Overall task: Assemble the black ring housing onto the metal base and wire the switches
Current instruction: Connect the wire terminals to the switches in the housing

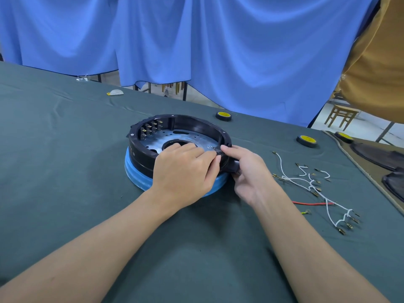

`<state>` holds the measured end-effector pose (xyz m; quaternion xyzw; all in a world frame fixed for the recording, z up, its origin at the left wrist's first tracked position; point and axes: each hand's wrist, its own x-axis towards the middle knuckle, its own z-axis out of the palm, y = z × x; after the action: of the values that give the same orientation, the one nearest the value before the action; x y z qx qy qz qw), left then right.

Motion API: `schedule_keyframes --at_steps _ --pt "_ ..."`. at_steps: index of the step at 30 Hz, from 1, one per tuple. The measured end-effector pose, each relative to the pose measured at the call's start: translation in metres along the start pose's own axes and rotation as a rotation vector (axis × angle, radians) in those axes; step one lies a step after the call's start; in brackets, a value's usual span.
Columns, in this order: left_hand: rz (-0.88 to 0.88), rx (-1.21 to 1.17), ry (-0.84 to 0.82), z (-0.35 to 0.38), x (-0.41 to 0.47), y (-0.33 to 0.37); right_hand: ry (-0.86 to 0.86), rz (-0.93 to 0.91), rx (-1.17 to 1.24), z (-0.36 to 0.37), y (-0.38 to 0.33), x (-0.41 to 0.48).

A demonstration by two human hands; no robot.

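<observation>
A: Where's the black ring housing [196, 123]?
B: Under both hands, seated on metal base [188, 136], blue disc [135, 173] beneath. R hand [247, 171] clamps its outer wall, index on rim.
A: L hand [185, 171]?
B: Curled over near rim, tips meeting R index; can't tell if pinching anything. Switches [150, 127] sit opposite the grip, far-left inside. White wires [306, 182] lie near, right of R hand.
</observation>
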<state>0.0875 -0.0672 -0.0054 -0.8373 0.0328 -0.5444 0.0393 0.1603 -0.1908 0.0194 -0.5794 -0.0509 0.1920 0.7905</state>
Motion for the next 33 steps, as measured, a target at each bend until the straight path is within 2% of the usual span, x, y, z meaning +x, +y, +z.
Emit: schedule_keyframes --at_steps 3,10,17,21,33 --pt "-0.014 -0.005 0.002 0.000 0.001 0.000 -0.014 -0.026 0.013 -0.004 0.004 0.000" --pt "-0.011 -0.009 -0.007 0.000 0.000 0.001 0.073 -0.045 -0.043 -0.002 0.004 0.002" --pt "-0.011 -0.011 -0.001 -0.001 0.000 0.000 0.023 -0.045 -0.100 -0.004 0.005 0.004" --pt "-0.009 -0.018 -0.004 0.000 0.000 0.001 0.094 -0.074 -0.147 -0.003 0.008 0.007" --pt "0.009 -0.010 0.011 -0.001 0.000 0.000 0.139 -0.113 -0.232 -0.002 0.011 0.008"
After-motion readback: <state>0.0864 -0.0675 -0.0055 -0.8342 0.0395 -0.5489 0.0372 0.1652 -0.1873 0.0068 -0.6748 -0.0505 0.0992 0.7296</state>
